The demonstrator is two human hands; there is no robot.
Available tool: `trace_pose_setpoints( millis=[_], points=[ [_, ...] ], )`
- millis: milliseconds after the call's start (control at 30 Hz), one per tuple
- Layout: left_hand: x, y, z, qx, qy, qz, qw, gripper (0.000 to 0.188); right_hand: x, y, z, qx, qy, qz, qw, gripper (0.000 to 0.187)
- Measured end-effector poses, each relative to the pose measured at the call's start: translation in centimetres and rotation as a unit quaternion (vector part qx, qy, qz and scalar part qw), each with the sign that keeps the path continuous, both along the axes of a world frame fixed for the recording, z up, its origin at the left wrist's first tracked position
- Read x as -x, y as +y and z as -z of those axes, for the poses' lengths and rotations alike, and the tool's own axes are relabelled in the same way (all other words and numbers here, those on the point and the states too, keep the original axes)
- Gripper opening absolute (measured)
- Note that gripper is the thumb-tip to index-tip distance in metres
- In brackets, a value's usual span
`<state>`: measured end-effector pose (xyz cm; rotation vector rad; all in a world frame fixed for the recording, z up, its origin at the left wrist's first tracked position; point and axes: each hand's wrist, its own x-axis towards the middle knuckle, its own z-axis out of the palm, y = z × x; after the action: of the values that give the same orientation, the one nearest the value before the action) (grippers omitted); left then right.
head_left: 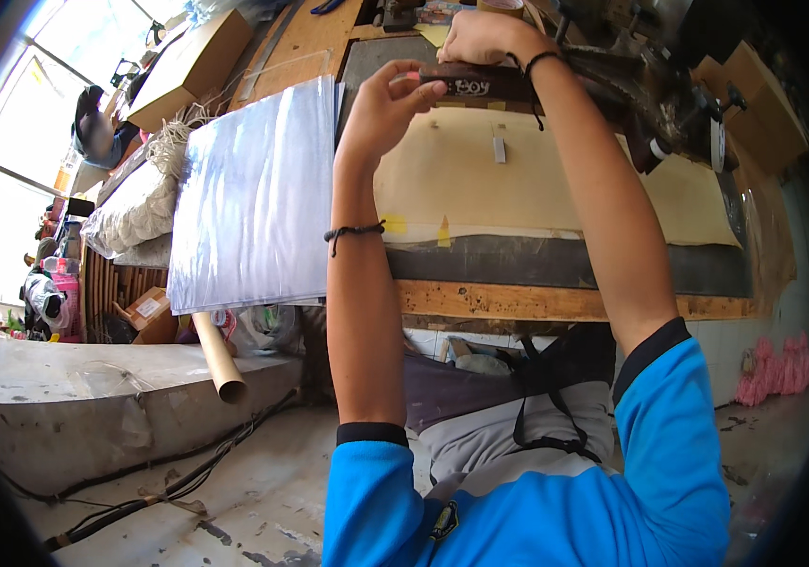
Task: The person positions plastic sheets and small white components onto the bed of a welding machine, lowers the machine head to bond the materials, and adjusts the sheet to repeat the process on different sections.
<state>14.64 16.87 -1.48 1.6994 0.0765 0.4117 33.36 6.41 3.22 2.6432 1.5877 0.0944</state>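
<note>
**Both hands on a dark strip at the far side of the worktable**

Head view: the left hand (pixel 387 99) pinches the near end of a dark strip (pixel 475 85) with light lettering, thumb and fingers pressed on it. The right hand (pixel 482 38) is curled over the strip from above, fingers closed on it. The strip is held over a cream sheet (pixel 536 189) on the wooden worktable (pixel 536 302), beside a dark metal machine (pixel 655 94). A stack of clear plastic sheets (pixel 258 198) lies left; a cardboard tube (pixel 218 359) leans below.
</note>
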Motion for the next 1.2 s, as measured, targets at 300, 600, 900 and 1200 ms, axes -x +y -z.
trace_pose_setpoints(
  millis=[300,600,900,1200],
  points=[
    [-0.1,0.4,-0.1,-0.071,-0.023,0.005,0.997,0.051,0.4,-1.0,-0.7,-0.070,0.161,0.057,0.983,0.046],
    [0.2,0.2,-0.6,-0.068,-0.020,0.000,0.997,0.047,-1.3,0.2,-0.9,-0.004,0.215,0.139,0.967,0.046],
    [-0.3,1.0,0.3,-0.036,-0.021,0.005,0.999,0.048,4.0,-0.8,-4.4,0.017,0.250,0.182,0.951,0.060],
    [0.1,0.7,-0.4,-0.054,0.006,0.024,0.998,0.039,3.2,-0.9,-3.5,-0.009,0.220,0.158,0.963,0.060]
  ],
)
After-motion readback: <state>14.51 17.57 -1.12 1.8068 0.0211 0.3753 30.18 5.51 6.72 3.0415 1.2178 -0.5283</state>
